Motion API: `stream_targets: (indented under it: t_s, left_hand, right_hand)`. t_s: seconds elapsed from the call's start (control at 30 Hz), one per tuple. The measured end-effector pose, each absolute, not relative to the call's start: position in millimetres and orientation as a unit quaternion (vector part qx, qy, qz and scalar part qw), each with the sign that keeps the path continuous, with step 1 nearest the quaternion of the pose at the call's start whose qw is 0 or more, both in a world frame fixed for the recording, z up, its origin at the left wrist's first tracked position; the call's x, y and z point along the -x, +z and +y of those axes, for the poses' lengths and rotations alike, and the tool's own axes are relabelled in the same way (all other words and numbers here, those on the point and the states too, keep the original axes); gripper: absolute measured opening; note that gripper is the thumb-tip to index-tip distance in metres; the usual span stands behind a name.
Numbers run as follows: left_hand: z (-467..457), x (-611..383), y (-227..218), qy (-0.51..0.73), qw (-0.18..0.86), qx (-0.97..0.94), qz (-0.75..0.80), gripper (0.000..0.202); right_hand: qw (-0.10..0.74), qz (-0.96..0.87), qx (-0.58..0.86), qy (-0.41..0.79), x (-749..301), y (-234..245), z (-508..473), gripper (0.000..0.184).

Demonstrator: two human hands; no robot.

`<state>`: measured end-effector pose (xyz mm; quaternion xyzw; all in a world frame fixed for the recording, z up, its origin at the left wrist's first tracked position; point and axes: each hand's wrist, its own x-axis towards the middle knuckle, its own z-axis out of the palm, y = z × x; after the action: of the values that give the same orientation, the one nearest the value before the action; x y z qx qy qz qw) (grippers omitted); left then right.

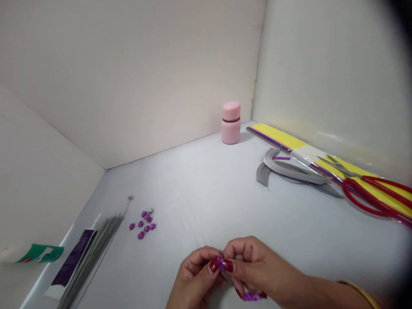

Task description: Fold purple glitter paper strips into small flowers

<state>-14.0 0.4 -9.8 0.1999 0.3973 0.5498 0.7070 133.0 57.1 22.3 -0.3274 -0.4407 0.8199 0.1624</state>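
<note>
Purple glitter piece [220, 263] pinched between left hand [196, 279] and right hand [257, 266].

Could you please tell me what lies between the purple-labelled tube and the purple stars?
A bundle of thin grey strips lies there, beside the tube, in the head view.
</note>
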Motion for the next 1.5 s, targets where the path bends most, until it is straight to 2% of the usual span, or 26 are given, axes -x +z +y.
stream_targets:
  t_s: [0.17, 0.27, 0.37, 0.5, 0.73, 0.97, 1.13, 1.2, 1.33, 1.5]
  left_hand:
    - [1, 14, 0, 0.529, 0.754, -0.165, 0.353, 0.013]
    - [2, 13, 2, 0.542, 0.735, -0.147, 0.379, 0.019]
    - [1, 11, 3, 0.572, 0.658, -0.183, 0.455, 0.026]
    - [-1, 6, 10, 0.564, 0.515, -0.296, 0.574, 0.021]
    - [-3, 0, 15, 0.563, 0.444, -0.322, 0.618, 0.019]
    - [-8, 1, 3, 0.561, 0.221, -0.509, 0.615, 0.008]
    - [-7, 2, 4, 0.519, 0.004, -0.62, 0.588, 0.021]
    - [-7, 2, 3, 0.494, -0.047, -0.642, 0.584, 0.023]
    - [-8, 2, -1, 0.48, -0.052, -0.666, 0.569, 0.021]
    - [-8, 5, -4, 0.518, 0.108, -0.617, 0.583, 0.018]
  right_hand:
    - [0.137, -0.47, 0.316, 0.813, -133, 24, 57, 0.032]
    - [0.165, -0.461, 0.338, 0.804, -133, 25, 58, 0.032]
    - [0.193, -0.451, 0.367, 0.79, -132, 25, 59, 0.032]
    - [0.193, -0.462, 0.382, 0.777, -131, 25, 59, 0.033]
    - [0.195, -0.497, 0.391, 0.75, -131, 21, 58, 0.032]
    - [0.184, -0.485, 0.401, 0.755, -131, 20, 57, 0.031]
    - [0.175, -0.457, 0.394, 0.778, -130, 24, 57, 0.029]
    - [0.182, -0.452, 0.391, 0.781, -130, 24, 58, 0.03]
    - [0.194, -0.446, 0.376, 0.788, -130, 24, 58, 0.035]
    - [0.195, -0.425, 0.365, 0.805, -130, 26, 58, 0.032]
